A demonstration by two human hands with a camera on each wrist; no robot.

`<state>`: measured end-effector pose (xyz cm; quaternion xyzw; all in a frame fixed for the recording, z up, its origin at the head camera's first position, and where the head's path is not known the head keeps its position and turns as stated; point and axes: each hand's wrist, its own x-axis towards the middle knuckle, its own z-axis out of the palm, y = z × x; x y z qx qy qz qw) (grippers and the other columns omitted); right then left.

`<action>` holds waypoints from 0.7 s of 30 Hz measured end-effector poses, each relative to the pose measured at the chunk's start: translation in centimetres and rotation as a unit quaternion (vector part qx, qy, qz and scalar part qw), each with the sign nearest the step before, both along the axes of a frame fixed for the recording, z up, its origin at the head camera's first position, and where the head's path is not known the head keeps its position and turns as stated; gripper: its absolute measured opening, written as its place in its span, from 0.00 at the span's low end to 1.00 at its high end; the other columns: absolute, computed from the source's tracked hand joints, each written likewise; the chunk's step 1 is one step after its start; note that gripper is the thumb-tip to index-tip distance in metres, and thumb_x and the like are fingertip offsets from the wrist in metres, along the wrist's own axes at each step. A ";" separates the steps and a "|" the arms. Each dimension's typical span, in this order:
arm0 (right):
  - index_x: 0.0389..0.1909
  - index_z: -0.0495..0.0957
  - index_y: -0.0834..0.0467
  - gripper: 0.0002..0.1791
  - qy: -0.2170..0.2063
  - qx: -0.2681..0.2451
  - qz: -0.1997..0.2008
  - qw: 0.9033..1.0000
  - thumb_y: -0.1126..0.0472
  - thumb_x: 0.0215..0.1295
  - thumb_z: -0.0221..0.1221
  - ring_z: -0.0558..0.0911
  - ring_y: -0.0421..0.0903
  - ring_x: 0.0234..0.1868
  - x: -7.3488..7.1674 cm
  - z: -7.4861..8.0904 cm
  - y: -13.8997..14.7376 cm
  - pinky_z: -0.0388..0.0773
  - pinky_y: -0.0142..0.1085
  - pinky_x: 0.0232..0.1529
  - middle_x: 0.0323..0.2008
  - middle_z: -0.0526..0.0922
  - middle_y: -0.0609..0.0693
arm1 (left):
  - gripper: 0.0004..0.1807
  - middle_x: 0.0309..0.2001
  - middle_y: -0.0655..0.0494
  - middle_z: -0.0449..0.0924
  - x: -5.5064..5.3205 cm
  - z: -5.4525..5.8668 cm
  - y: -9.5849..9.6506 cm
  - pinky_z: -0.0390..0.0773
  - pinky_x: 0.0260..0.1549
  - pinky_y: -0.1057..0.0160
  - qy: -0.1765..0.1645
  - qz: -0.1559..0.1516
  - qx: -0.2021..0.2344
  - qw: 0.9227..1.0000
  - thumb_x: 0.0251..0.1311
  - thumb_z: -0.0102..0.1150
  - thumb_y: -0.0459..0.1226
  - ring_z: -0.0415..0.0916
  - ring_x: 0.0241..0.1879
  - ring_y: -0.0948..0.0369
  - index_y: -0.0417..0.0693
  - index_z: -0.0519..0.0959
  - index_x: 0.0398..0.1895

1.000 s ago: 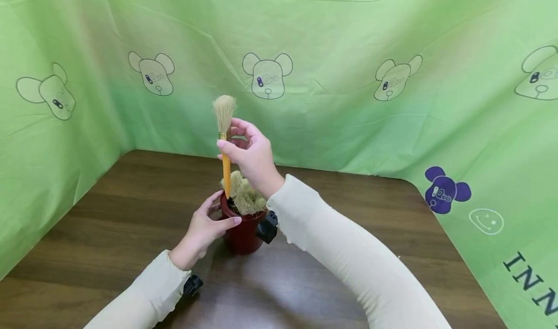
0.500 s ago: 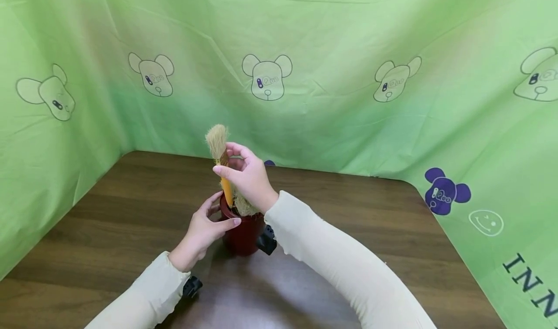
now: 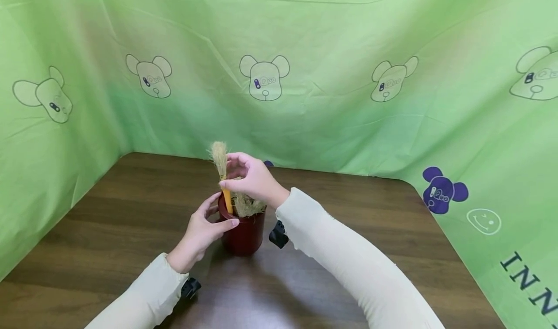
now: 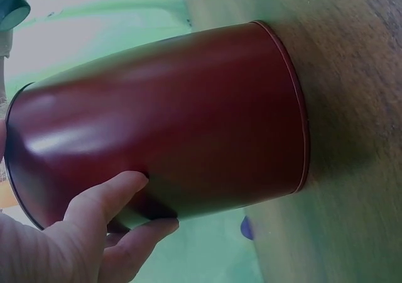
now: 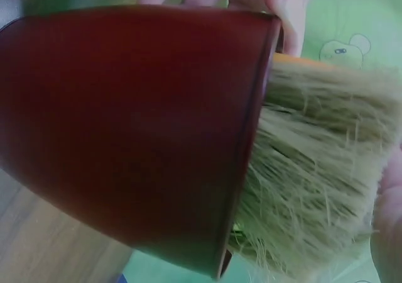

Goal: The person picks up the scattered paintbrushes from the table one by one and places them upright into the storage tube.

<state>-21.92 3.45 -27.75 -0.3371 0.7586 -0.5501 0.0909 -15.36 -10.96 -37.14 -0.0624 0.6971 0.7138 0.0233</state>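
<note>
A dark red round holder (image 3: 242, 237) stands upright on the wooden table, and it fills much of both wrist views. My left hand (image 3: 198, 234) grips its left side, thumb near the rim and fingers along the wall (image 4: 107, 217). Above the opening my right hand (image 3: 256, 181) pinches a bristle brush (image 3: 220, 157) by its orange handle (image 3: 228, 200). The brush has pale bristles pointing up, while its handle end is down inside the holder, hidden by the rim. Other pale bristle heads (image 5: 308, 188) stick out of the holder to the right of the handle.
Brown wooden tabletop (image 3: 348, 251) surrounds the holder. A green cloth (image 3: 327, 77) printed with bear heads hangs behind and at both sides. Small black wrist cameras (image 3: 279, 234) sit at both sleeves.
The right hand has lowered the brush, so its handle sits deeper in the holder. The left hand has stayed on the holder, which remains in place.
</note>
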 end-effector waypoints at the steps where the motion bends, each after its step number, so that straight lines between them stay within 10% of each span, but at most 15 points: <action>1: 0.62 0.65 0.69 0.31 -0.001 0.007 0.008 1.000 0.69 0.56 0.62 0.80 0.53 0.49 0.0 0.1 0.0 0.78 0.37 0.46 0.50 0.77 0.63 | 0.42 0.65 0.37 0.62 0.0 0.0 -0.1 0.77 0.46 0.54 -0.001 0.000 0.000 1.000 0.53 0.66 0.31 0.66 0.61 0.44 0.47 0.58 0.72; 15: 0.68 0.62 0.67 0.37 0.031 0.075 0.061 0.995 0.72 0.52 0.57 0.78 0.53 0.54 -1.1 0.2 1.1 0.77 0.36 0.49 0.52 0.77 0.63 | 0.43 0.65 0.36 0.62 0.1 -0.2 -0.3 0.77 0.45 0.55 0.009 -0.003 -0.016 1.000 0.53 0.67 0.32 0.67 0.60 0.43 0.48 0.58 0.72; 21: 0.69 0.60 0.66 0.37 0.062 0.053 -0.001 0.997 0.69 0.57 0.61 0.75 0.56 0.58 -1.3 0.1 4.4 0.70 0.42 0.58 0.55 0.76 0.63 | 0.42 0.61 0.35 0.65 0.1 -0.3 -0.2 0.77 0.44 0.54 0.021 0.000 -0.043 0.999 0.52 0.68 0.32 0.72 0.55 0.40 0.46 0.60 0.71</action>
